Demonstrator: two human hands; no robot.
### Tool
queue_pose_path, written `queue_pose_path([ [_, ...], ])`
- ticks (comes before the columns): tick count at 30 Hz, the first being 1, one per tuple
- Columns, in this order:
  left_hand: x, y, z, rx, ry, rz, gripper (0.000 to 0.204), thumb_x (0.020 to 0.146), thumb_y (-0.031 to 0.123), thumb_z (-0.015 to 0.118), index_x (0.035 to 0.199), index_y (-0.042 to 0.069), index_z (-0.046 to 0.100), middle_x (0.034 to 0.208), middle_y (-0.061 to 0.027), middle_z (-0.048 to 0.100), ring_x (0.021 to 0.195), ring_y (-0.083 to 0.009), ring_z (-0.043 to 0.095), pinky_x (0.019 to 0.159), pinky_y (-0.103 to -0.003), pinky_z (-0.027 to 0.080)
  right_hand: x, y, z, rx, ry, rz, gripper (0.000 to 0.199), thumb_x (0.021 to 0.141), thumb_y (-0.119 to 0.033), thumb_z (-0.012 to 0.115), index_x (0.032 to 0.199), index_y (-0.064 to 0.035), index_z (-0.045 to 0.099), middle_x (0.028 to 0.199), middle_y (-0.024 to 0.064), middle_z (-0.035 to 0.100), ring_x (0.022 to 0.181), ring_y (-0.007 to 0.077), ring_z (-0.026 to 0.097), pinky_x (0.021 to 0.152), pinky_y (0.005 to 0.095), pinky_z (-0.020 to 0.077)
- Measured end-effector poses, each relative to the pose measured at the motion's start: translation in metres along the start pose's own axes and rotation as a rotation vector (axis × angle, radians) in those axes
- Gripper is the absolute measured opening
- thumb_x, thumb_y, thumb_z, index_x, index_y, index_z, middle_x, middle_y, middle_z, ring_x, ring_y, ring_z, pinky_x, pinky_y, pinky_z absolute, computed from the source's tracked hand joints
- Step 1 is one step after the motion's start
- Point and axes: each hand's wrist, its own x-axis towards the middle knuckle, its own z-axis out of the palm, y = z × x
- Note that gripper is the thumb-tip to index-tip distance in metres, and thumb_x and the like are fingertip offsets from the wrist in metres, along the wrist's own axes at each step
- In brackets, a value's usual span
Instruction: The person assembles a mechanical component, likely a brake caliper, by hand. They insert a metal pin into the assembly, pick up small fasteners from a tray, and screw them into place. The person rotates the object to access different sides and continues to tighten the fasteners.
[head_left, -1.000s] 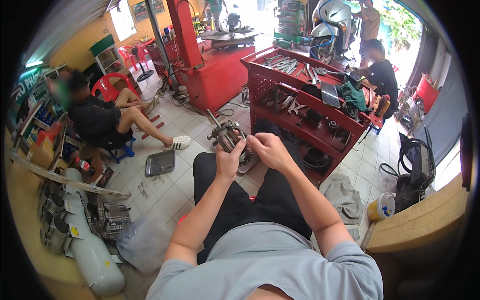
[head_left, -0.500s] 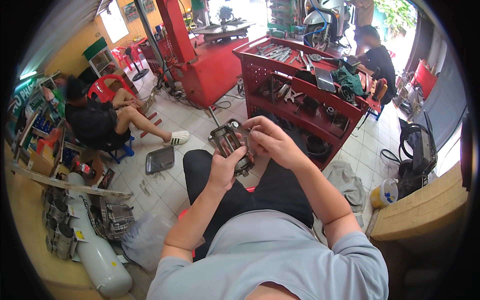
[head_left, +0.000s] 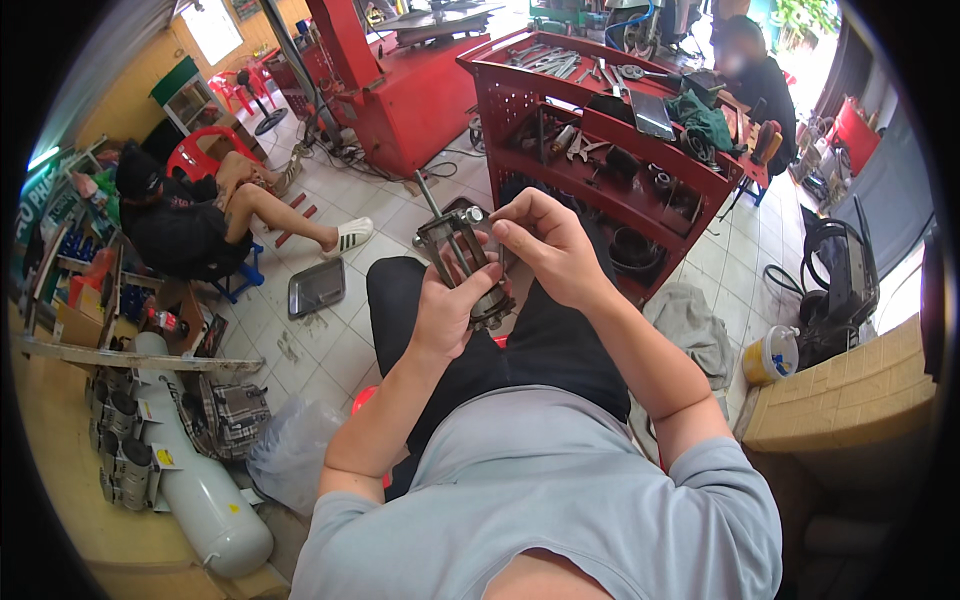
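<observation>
My left hand (head_left: 447, 310) is wrapped round a metal part with a long thin rod (head_left: 465, 262), an open frame of bars with a round lower end. It is held tilted above my lap, the rod pointing up and away. Beside its upper end, my right hand (head_left: 550, 245) is closed, thumb and forefinger pinched together near a shiny round fitting on the frame's side. Anything between those fingertips is too small to make out.
Ahead to the right stands a red tool cart (head_left: 600, 150) with wrenches and a green cloth (head_left: 703, 122). A seated person (head_left: 180, 215) is at left, near a metal tray (head_left: 316, 288) on the floor. Another person (head_left: 765, 90) sits beyond the cart. A white cylinder (head_left: 205, 490) lies lower left.
The whole view has shifted a little, so the surroundings sit higher. My right hand remains pinched beside the metal part, which my left hand still holds. The person beyond the cart has lifted their head.
</observation>
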Motion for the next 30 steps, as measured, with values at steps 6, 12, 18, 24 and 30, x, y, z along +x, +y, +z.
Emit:
queue_pose_path([
  [6, -0.002, 0.008, 0.004, 0.008, -0.005, 0.068, 0.031, 0.086, 0.000, 0.060, 0.116, 0.005, 0.050, 0.092, -0.0055, 0.062, 0.075, -0.0140, 0.065, 0.066, -0.027, 0.055, -0.002, 0.000, -0.003, -0.007, -0.112, 0.077, 0.013, 0.090, -0.009, 0.062, 0.094, 0.0027, 0.057, 0.078, 0.0026, 0.061, 0.067, 0.0039, 0.056, 0.054, 0.0211, 0.0462],
  [12, -0.004, 0.012, 0.002, 0.018, -0.028, 0.089, 0.033, 0.086, 0.000, 0.061, 0.116, 0.004, 0.049, 0.093, -0.0061, 0.062, 0.077, -0.0143, 0.064, 0.068, -0.028, 0.054, -0.004, -0.008, 0.003, 0.056, -0.045, -0.029, 0.015, 0.090, -0.010, 0.062, 0.096, 0.0027, 0.057, 0.076, 0.0025, 0.062, 0.065, 0.0048, 0.057, 0.055, 0.0202, 0.0463],
  [18, -0.006, 0.011, 0.004, 0.051, -0.045, 0.126, 0.034, 0.086, 0.000, 0.062, 0.117, 0.003, 0.048, 0.095, -0.0067, 0.062, 0.079, -0.0154, 0.064, 0.072, -0.029, 0.053, -0.004, -0.004, -0.002, 0.051, -0.127, 0.055, 0.015, 0.090, -0.009, 0.063, 0.097, 0.0036, 0.058, 0.077, 0.0037, 0.063, 0.065, 0.0064, 0.058, 0.056, 0.0202, 0.0464],
  [24, -0.008, 0.015, 0.005, 0.029, -0.073, 0.146, 0.035, 0.085, -0.001, 0.061, 0.117, 0.003, 0.048, 0.095, -0.0067, 0.062, 0.080, -0.0153, 0.064, 0.071, -0.028, 0.054, -0.006, -0.009, -0.001, 0.128, -0.153, 0.041, 0.018, 0.090, -0.008, 0.061, 0.103, 0.0042, 0.060, 0.080, 0.0051, 0.063, 0.066, 0.0083, 0.060, 0.057, 0.0214, 0.0473],
  [30, -0.010, 0.018, 0.007, -0.008, -0.066, 0.104, 0.035, 0.084, -0.001, 0.062, 0.117, 0.004, 0.048, 0.095, -0.0049, 0.060, 0.079, -0.0144, 0.064, 0.069, -0.028, 0.054, -0.004, -0.016, -0.008, 0.146, -0.216, 0.102, 0.020, 0.092, -0.008, 0.057, 0.107, 0.0049, 0.059, 0.082, 0.0066, 0.063, 0.069, 0.0114, 0.062, 0.062, 0.0251, 0.0513],
])
